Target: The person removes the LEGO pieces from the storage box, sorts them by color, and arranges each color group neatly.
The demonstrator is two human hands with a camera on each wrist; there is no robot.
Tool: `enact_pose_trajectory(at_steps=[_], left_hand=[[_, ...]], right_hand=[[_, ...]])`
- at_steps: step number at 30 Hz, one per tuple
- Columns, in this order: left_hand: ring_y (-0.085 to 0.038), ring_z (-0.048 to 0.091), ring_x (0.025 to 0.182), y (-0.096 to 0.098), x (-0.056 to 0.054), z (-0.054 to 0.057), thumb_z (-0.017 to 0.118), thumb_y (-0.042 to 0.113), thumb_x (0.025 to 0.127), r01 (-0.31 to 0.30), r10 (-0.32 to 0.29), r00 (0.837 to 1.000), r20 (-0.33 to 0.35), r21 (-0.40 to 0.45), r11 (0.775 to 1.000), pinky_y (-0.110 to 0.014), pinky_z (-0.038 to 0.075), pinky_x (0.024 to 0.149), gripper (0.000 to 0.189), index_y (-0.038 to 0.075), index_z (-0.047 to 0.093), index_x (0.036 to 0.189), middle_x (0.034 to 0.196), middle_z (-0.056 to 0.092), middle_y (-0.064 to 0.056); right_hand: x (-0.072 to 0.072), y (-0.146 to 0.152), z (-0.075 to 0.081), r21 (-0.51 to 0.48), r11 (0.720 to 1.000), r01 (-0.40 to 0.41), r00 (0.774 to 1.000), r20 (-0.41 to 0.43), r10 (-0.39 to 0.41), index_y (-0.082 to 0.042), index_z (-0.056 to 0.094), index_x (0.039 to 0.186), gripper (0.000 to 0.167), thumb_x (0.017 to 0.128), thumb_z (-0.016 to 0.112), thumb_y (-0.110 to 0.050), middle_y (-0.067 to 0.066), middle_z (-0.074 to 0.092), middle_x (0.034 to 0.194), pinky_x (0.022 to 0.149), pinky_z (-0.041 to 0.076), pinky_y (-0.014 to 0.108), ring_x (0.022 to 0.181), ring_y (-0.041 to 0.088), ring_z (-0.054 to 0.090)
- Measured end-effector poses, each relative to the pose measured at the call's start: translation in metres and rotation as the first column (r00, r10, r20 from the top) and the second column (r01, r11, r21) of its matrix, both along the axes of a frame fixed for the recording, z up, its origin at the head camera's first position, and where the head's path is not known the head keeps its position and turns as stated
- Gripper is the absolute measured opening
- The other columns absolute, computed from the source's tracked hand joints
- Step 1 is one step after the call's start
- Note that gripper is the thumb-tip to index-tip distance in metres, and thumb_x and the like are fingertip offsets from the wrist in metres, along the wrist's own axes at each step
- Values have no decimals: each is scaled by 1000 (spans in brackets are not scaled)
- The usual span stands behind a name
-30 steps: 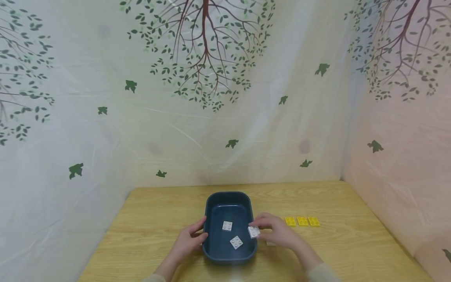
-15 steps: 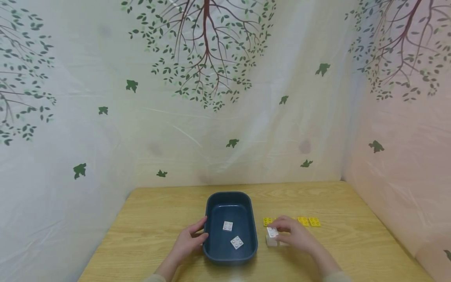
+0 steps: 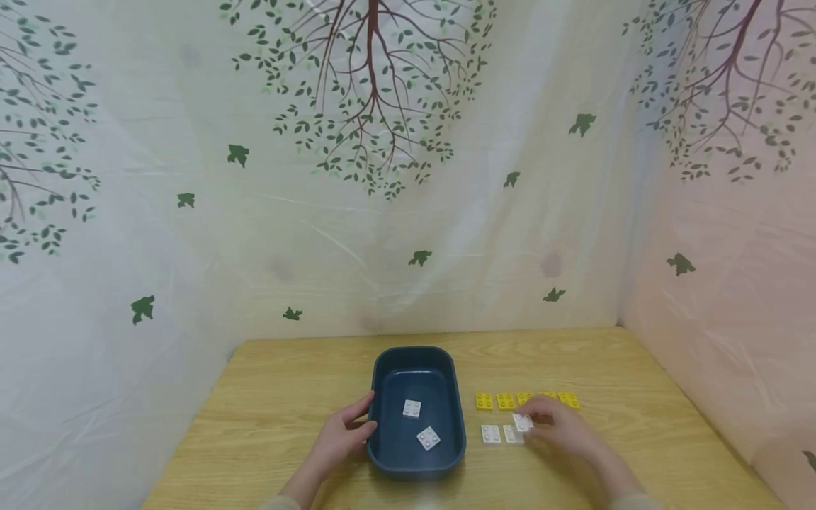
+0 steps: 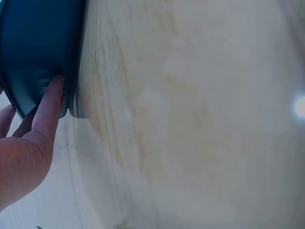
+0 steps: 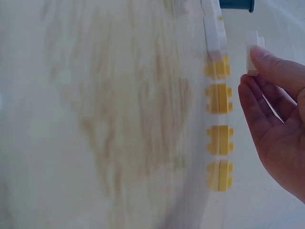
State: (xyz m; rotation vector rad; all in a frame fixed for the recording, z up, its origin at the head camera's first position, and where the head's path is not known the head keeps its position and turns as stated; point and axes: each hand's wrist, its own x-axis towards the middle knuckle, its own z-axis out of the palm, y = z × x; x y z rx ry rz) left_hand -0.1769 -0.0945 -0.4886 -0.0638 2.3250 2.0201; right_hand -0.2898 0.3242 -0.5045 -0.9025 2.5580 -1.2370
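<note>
A dark blue tub (image 3: 417, 360) stands on the table, holding one white toy brick (image 3: 411, 409) and a second white brick (image 3: 428, 438). Against the tub's left wall rests my left hand (image 3: 341, 433); the left wrist view shows a straight finger (image 4: 50, 102) lying along the outside of that wall. Between thumb and fingers, my right hand (image 3: 561, 425) pinches another white brick (image 3: 522, 423), which the right wrist view shows held above the table. Just left of and below it, two white bricks lie side by side, the nearer one (image 3: 511, 434) partly covered and the other (image 3: 490, 434) fully visible.
Behind the white bricks runs a row of several yellow bricks (image 3: 484, 401), some partly hidden by the right hand. The wooden table (image 3: 287, 397) meets a curtain (image 3: 319, 269) printed with trees and leaves at the back and sides.
My right hand has carried the white brick from the tub's right rim rightward, over the white bricks on the table. The left hand and the tub stay in place.
</note>
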Motion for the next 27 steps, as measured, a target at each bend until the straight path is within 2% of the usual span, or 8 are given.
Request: enact_pose_trajectory(at_steps=[5,7,13,21,27], left_hand=[[-44,55,121,0,0,0,64,5,95,-1,1,1000,6,-1,1000,-42,58,85,59,3,40,149,149,36,-31],[-44,55,121,0,0,0,64,6,95,0,0,1000,11,-9,1000,-42,58,85,59,3,40,150,149,36,-31],[-43,55,121,0,1,1,64,7,95,0,1,1000,23,-26,1000,-42,58,84,59,4,40,150,149,36,-31],[-43,56,121,2,2,2,64,6,95,-3,4,1000,23,-25,1000,-43,58,83,59,3,40,150,150,36,-31],[-45,55,121,3,3,2,63,4,95,1,-1,1000,15,2,1000,-43,58,83,59,2,40,150,150,35,-32]], right_hand=[[-3,11,-6,26,1000,16,1000,15,-17,-14,72,115,34,83,78,-24,0,66,115,96,50,34,109,19,59],[-2,14,-7,37,999,30,999,26,-31,-14,72,115,35,82,79,-23,2,66,116,97,49,37,110,23,59],[2,17,-7,44,995,86,992,87,-89,-15,74,108,34,76,83,-18,8,66,115,100,42,61,113,37,57],[3,21,-9,71,991,110,985,126,-118,-15,74,105,33,74,84,-14,8,67,114,100,41,62,113,38,57],[2,21,-11,49,993,109,979,171,-115,-14,75,105,33,73,84,-13,11,66,116,100,38,64,115,41,55]])
